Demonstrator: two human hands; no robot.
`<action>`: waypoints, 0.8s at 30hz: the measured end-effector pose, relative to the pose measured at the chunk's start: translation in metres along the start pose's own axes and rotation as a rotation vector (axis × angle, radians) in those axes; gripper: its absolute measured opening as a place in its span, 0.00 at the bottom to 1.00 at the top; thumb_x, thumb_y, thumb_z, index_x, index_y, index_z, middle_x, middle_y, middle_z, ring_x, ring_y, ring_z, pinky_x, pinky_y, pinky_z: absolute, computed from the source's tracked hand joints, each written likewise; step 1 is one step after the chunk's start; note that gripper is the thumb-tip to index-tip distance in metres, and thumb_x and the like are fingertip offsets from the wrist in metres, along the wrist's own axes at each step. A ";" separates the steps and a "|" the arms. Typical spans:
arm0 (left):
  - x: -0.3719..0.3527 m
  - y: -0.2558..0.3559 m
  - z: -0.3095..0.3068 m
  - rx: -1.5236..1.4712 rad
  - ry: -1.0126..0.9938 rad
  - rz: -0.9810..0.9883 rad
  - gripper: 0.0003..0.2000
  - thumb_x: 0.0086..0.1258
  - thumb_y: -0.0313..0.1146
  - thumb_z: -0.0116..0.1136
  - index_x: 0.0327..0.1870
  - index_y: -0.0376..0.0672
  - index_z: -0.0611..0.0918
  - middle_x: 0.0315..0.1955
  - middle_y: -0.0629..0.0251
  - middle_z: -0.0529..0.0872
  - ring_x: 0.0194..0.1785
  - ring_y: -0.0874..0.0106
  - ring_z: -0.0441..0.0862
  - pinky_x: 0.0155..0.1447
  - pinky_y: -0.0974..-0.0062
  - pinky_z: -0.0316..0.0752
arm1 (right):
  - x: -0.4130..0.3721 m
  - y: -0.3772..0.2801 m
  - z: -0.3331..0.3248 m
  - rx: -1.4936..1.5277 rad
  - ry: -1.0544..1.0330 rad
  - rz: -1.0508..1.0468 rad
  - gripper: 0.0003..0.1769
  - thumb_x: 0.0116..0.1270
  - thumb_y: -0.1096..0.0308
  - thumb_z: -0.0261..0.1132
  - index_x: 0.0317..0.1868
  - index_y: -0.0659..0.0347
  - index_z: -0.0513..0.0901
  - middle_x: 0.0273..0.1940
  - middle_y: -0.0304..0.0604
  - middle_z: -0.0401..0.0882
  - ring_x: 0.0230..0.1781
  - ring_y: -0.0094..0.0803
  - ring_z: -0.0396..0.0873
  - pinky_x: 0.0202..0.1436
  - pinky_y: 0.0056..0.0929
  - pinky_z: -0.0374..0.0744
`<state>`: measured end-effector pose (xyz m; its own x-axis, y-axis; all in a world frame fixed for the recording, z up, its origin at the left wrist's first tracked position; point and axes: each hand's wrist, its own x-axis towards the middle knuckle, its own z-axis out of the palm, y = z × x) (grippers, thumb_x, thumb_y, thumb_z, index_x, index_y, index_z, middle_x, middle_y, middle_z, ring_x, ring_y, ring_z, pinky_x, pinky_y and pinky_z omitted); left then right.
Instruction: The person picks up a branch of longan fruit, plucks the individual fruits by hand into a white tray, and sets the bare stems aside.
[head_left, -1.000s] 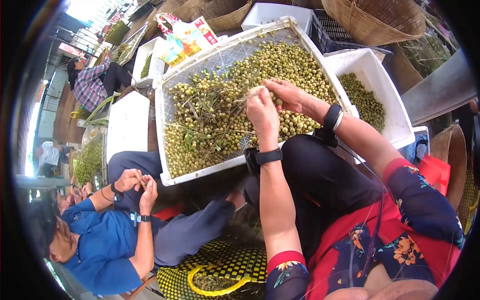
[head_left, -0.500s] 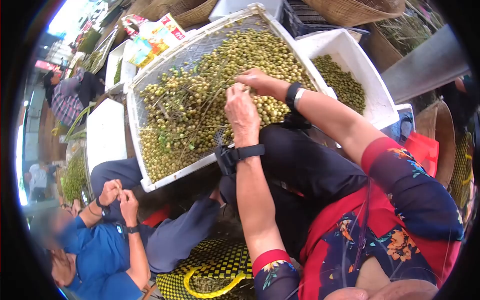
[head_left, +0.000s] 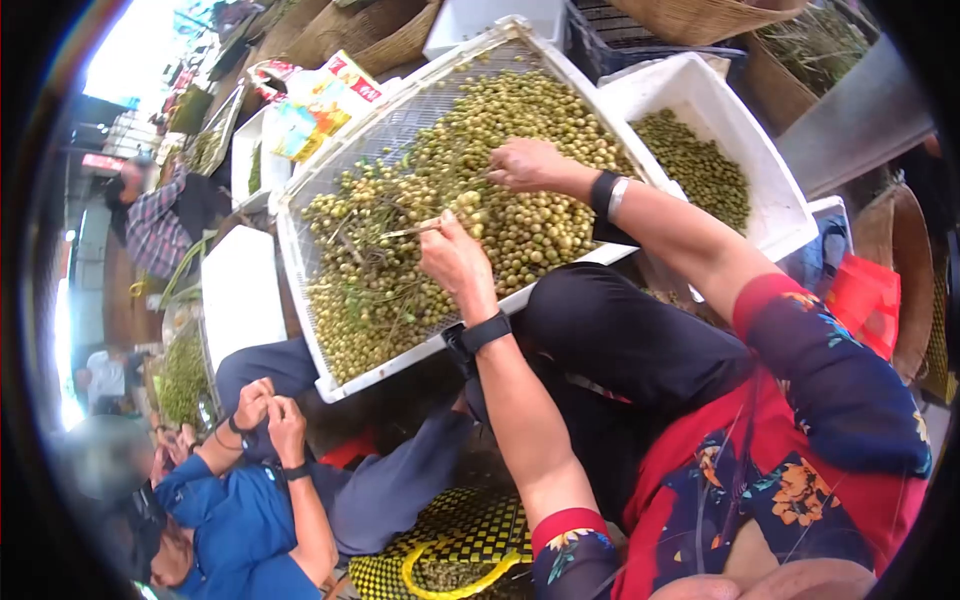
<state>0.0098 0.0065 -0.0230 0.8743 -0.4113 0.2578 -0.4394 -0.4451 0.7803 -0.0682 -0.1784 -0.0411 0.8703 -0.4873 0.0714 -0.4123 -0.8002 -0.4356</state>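
A wide white tray [head_left: 302, 300] with a mesh base holds a heap of small round yellow-green fruits [head_left: 530, 225], with thin twigs and some leaves among them at the left. Over the middle of the heap, my left hand [head_left: 458, 265] pinches a short brown twig [head_left: 408, 231] between thumb and fingertips. My right hand [head_left: 530, 165] is farther back, above the fruits, with its fingers curled together. What it holds, if anything, is too small to make out. Both wrists wear dark bands.
Right of the tray stands a white box [head_left: 775, 150] with greener fruits. A co-worker in a blue shirt [head_left: 235, 515] sits at the left, hands [head_left: 272, 410] together. A white panel [head_left: 245, 295], a colourful packet [head_left: 325, 105], a yellow-black woven bag [head_left: 470, 515] and wicker baskets [head_left: 370, 35] surround the tray.
My hands were close together over the fruits and are now apart. The left has come nearer with the twig in its fingertips. The whole view has shifted slightly.
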 end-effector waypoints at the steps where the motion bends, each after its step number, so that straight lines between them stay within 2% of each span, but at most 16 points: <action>1: 0.000 0.013 -0.006 -0.107 -0.060 -0.132 0.16 0.77 0.38 0.54 0.39 0.30 0.80 0.28 0.52 0.86 0.23 0.65 0.87 0.24 0.70 0.84 | -0.005 0.003 -0.004 -0.015 0.086 -0.032 0.17 0.67 0.51 0.62 0.40 0.56 0.85 0.36 0.49 0.84 0.44 0.48 0.83 0.47 0.46 0.80; 2: -0.001 0.029 -0.011 -0.220 -0.123 -0.262 0.16 0.77 0.38 0.54 0.40 0.30 0.80 0.28 0.53 0.86 0.24 0.66 0.87 0.24 0.71 0.84 | -0.008 0.005 -0.008 -0.033 0.172 -0.060 0.17 0.67 0.52 0.62 0.39 0.57 0.85 0.36 0.49 0.83 0.44 0.48 0.82 0.48 0.45 0.79; 4: 0.000 0.032 -0.009 -0.196 -0.143 -0.242 0.16 0.78 0.39 0.53 0.40 0.31 0.80 0.30 0.53 0.87 0.26 0.65 0.88 0.25 0.71 0.84 | -0.019 -0.006 -0.023 0.184 0.278 0.009 0.17 0.68 0.52 0.62 0.39 0.58 0.84 0.37 0.49 0.83 0.42 0.51 0.81 0.48 0.46 0.78; 5: -0.001 0.035 -0.007 -0.271 -0.126 -0.272 0.17 0.77 0.40 0.53 0.40 0.31 0.80 0.27 0.54 0.86 0.24 0.66 0.87 0.25 0.71 0.83 | -0.020 -0.008 -0.028 0.242 0.152 0.099 0.22 0.70 0.47 0.61 0.37 0.60 0.82 0.39 0.45 0.82 0.38 0.42 0.81 0.43 0.41 0.79; 6: -0.003 0.037 -0.004 -0.344 -0.112 -0.303 0.17 0.77 0.41 0.53 0.39 0.32 0.81 0.24 0.55 0.86 0.23 0.67 0.86 0.25 0.72 0.82 | -0.024 -0.012 -0.029 0.239 0.153 0.097 0.22 0.70 0.47 0.61 0.37 0.60 0.82 0.39 0.45 0.82 0.38 0.42 0.81 0.43 0.41 0.79; 8: -0.005 0.041 -0.003 -0.404 -0.141 -0.327 0.17 0.77 0.41 0.53 0.41 0.32 0.81 0.25 0.55 0.86 0.24 0.68 0.87 0.26 0.73 0.82 | -0.032 -0.021 -0.027 0.917 -0.046 0.270 0.28 0.71 0.40 0.58 0.43 0.62 0.82 0.39 0.40 0.80 0.35 0.30 0.78 0.39 0.33 0.78; 9: -0.005 0.044 -0.004 -0.461 -0.171 -0.350 0.17 0.77 0.42 0.53 0.43 0.32 0.81 0.27 0.55 0.86 0.26 0.68 0.87 0.27 0.73 0.83 | -0.034 -0.027 -0.024 1.009 -0.093 0.271 0.35 0.71 0.35 0.56 0.53 0.63 0.78 0.41 0.38 0.78 0.36 0.24 0.74 0.37 0.27 0.77; 10: -0.006 0.046 -0.004 -0.463 -0.168 -0.344 0.17 0.77 0.42 0.53 0.43 0.32 0.81 0.27 0.55 0.86 0.26 0.68 0.87 0.27 0.73 0.83 | -0.038 -0.035 -0.026 1.119 -0.120 0.250 0.37 0.71 0.35 0.55 0.63 0.60 0.73 0.44 0.39 0.78 0.39 0.25 0.74 0.37 0.28 0.77; 13: -0.007 0.044 -0.005 -0.637 -0.299 -0.370 0.16 0.78 0.42 0.53 0.46 0.35 0.78 0.30 0.59 0.85 0.27 0.69 0.86 0.30 0.74 0.84 | -0.033 -0.053 -0.030 1.373 -0.171 0.202 0.26 0.74 0.41 0.56 0.56 0.55 0.75 0.44 0.35 0.77 0.40 0.23 0.74 0.37 0.25 0.78; 14: -0.007 0.041 -0.006 -0.634 -0.297 -0.372 0.16 0.78 0.42 0.53 0.46 0.35 0.78 0.30 0.59 0.85 0.27 0.69 0.86 0.30 0.74 0.84 | -0.026 -0.057 -0.033 1.453 -0.259 0.222 0.25 0.76 0.49 0.57 0.62 0.60 0.71 0.45 0.39 0.78 0.42 0.25 0.78 0.44 0.27 0.81; 16: -0.006 0.037 -0.006 -0.839 -0.370 -0.521 0.15 0.77 0.42 0.56 0.46 0.38 0.76 0.30 0.62 0.83 0.28 0.71 0.86 0.31 0.73 0.84 | -0.031 -0.068 -0.032 1.405 -0.286 0.247 0.19 0.76 0.53 0.59 0.55 0.59 0.74 0.37 0.37 0.79 0.31 0.22 0.78 0.34 0.22 0.80; 17: -0.005 0.038 -0.006 -0.815 -0.376 -0.498 0.13 0.76 0.41 0.57 0.45 0.40 0.74 0.30 0.62 0.82 0.29 0.71 0.86 0.31 0.73 0.84 | -0.031 -0.071 -0.027 1.438 -0.275 0.303 0.13 0.74 0.56 0.62 0.46 0.56 0.78 0.31 0.35 0.79 0.25 0.22 0.74 0.31 0.25 0.78; 18: -0.006 0.040 -0.005 -0.818 -0.376 -0.500 0.13 0.76 0.41 0.57 0.45 0.40 0.74 0.30 0.62 0.82 0.29 0.71 0.86 0.31 0.73 0.84 | -0.029 -0.069 -0.022 1.435 -0.276 0.306 0.13 0.74 0.56 0.62 0.46 0.56 0.78 0.31 0.35 0.79 0.25 0.22 0.74 0.31 0.25 0.78; 21: -0.020 0.053 -0.001 -0.505 -0.301 -0.233 0.10 0.78 0.35 0.53 0.41 0.36 0.74 0.31 0.59 0.82 0.27 0.67 0.87 0.27 0.72 0.85 | -0.017 -0.051 0.005 0.993 0.088 0.285 0.17 0.67 0.55 0.66 0.34 0.64 0.83 0.27 0.41 0.81 0.26 0.24 0.75 0.30 0.30 0.74; 22: -0.023 0.053 0.006 -0.348 -0.279 -0.171 0.10 0.78 0.33 0.52 0.39 0.34 0.74 0.32 0.56 0.83 0.26 0.66 0.87 0.26 0.72 0.85 | -0.014 -0.040 0.016 0.989 0.064 0.387 0.21 0.64 0.51 0.67 0.33 0.64 0.84 0.25 0.41 0.81 0.25 0.25 0.75 0.31 0.33 0.75; 24: -0.025 0.057 0.006 -0.357 -0.195 -0.141 0.11 0.77 0.34 0.51 0.38 0.33 0.75 0.27 0.54 0.85 0.23 0.67 0.86 0.24 0.71 0.82 | -0.009 -0.020 0.031 1.017 0.129 0.576 0.23 0.63 0.48 0.66 0.33 0.64 0.84 0.25 0.43 0.81 0.26 0.28 0.76 0.33 0.34 0.76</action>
<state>-0.0385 -0.0138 0.0117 0.8501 -0.5243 0.0491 -0.1898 -0.2180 0.9573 -0.0589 -0.1470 -0.0610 0.5681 -0.7643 -0.3052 -0.2803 0.1690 -0.9449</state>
